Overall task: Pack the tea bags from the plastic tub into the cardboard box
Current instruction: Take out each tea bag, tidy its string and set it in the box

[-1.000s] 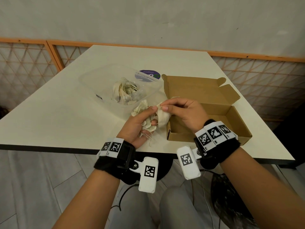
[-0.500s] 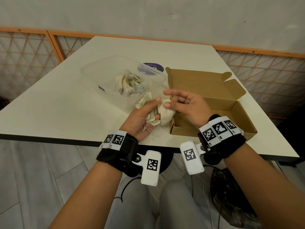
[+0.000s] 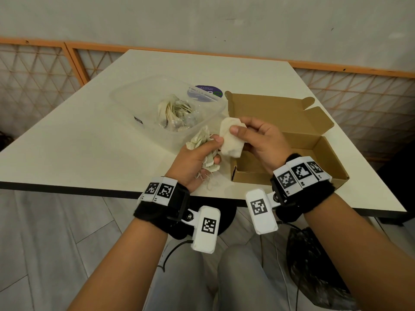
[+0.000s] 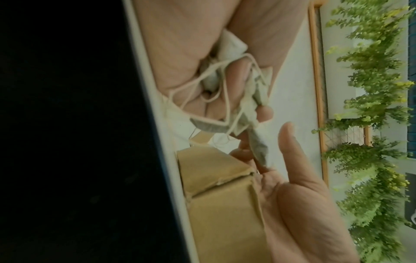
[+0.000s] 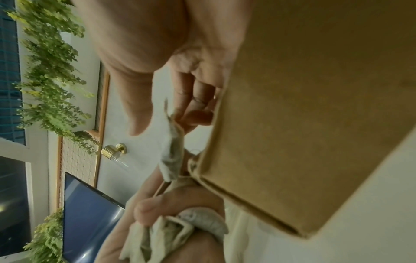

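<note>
A: From the head view, where are we?

B: Mid-transfer. The left hand is closed round a bunch of tea bags, just left of the cardboard box. The right hand pinches a single tea bag between thumb and fingers, above the box's near-left corner. More bags sit in the plastic tub, left of the box on the table.

A: Next move?

B: I'd judge the bag needs carrying rightward over the box's open bottom and letting go, minding any string that ties it to the bunch.

A: The left wrist view?

B: Strings loop over the curled fingers; the bunch is gripped tight beside the box.

A: Right wrist?

B: The bag hangs edge-on from the fingertips, touching the box's outer corner.

A: Versus half a second ago?

B: Then the bag lay against the bunch under spread fingers; now it is lifted clear in a firm pinch.
</note>
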`<state>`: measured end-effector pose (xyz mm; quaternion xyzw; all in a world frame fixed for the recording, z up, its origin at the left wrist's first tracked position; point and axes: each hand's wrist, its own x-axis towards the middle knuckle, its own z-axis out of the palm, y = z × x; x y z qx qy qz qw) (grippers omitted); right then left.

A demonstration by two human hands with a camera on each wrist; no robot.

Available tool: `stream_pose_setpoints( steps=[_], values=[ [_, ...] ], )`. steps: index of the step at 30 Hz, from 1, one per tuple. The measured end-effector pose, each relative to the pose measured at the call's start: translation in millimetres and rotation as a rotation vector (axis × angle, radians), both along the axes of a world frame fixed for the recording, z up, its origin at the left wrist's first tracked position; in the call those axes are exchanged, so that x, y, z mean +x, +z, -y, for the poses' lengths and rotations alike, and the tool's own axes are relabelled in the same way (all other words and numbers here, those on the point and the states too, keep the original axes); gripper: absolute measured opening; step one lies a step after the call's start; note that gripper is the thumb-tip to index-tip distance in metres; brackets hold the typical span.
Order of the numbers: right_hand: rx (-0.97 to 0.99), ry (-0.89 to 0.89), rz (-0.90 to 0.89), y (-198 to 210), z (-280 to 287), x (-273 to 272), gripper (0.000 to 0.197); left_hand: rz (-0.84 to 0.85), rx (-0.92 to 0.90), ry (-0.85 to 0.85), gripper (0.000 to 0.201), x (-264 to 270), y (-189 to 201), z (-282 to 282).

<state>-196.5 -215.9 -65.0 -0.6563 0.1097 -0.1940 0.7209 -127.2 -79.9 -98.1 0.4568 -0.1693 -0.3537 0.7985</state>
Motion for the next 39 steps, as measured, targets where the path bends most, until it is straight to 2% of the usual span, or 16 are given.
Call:
stream_pose_setpoints(
  steps=[3,6,8,14,19,22,25,26,30,35,39],
  values=[
    [-0.004,-0.010,-0.022,-1.1,-0.3,0.7,0.012,0.016,0.001,-0.001,0.002,-1.1,0.1,-0.2],
    [-0.004,-0.028,-0.011,-1.5,0.3,0.7,0.008,0.063,-0.028,-0.014,0.019,-4.4,2.2,0.3],
    [-0.014,-0.034,-0.006,-1.0,0.6,0.2,0.007,0.091,-0.017,-0.011,0.024,-6.5,2.4,1.3],
    [-0.056,-0.066,-0.046,1.0,-2.8,-1.9,0.009,0.082,0.064,0.039,0.002,-7.5,2.4,2.3],
    [-0.081,-0.102,-0.067,0.7,-3.9,-2.5,0.018,0.152,0.082,0.041,0.013,-8.7,0.5,3.9],
    [-0.087,-0.078,-0.079,0.9,-4.4,-3.2,0.023,0.137,0.106,0.039,0.011,-9.2,-0.1,4.6],
    [-0.131,-0.032,-0.095,2.1,-4.1,-3.5,0.012,0.103,0.096,0.059,0.008,-8.0,-0.2,4.4],
    [-0.118,-0.006,-0.090,2.9,-3.9,-3.6,0.005,0.101,0.085,0.062,0.009,-7.5,0.0,4.2],
    [-0.079,0.012,-0.048,2.4,-2.8,-3.8,0.011,0.117,0.067,0.037,0.018,-8.6,1.0,3.3],
    [-0.088,0.023,-0.030,1.3,-3.0,-3.3,0.007,0.118,0.065,0.015,0.036,-7.8,2.4,3.8],
    [-0.079,0.011,-0.028,4.5,-5.5,-4.7,0.007,0.110,0.093,0.048,0.019,-8.8,4.3,2.2]
  ],
)
